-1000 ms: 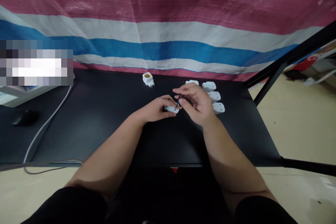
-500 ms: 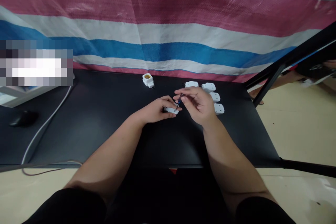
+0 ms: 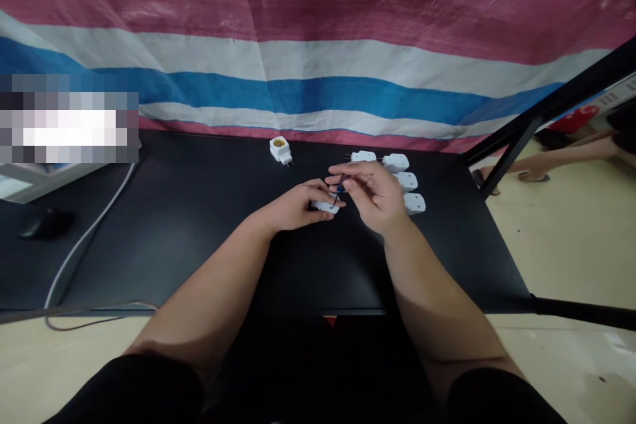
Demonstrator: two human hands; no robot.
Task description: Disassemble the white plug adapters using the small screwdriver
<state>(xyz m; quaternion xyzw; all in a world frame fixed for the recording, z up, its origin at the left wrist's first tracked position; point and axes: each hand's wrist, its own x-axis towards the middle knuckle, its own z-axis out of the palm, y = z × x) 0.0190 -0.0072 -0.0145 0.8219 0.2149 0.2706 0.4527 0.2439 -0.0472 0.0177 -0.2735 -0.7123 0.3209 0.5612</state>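
Observation:
My left hand presses a small white plug-in socket down on the black table. My right hand pinches a thin screwdriver with a blue handle, its tip pointing down onto that socket. Just behind my right hand lie several more white sockets in a cluster. One white lamp-holder plug with a yellow centre stands apart, further back and to the left.
A striped pink, white and blue tarp hangs behind the table. A black mouse and a white cable lie at the left. A black frame bar slants at the right, with another person's arm on the floor beyond.
My hands stay over the socket, the right hand's fingers shifting slightly on the screwdriver. The person beyond the frame bar at the right has moved.

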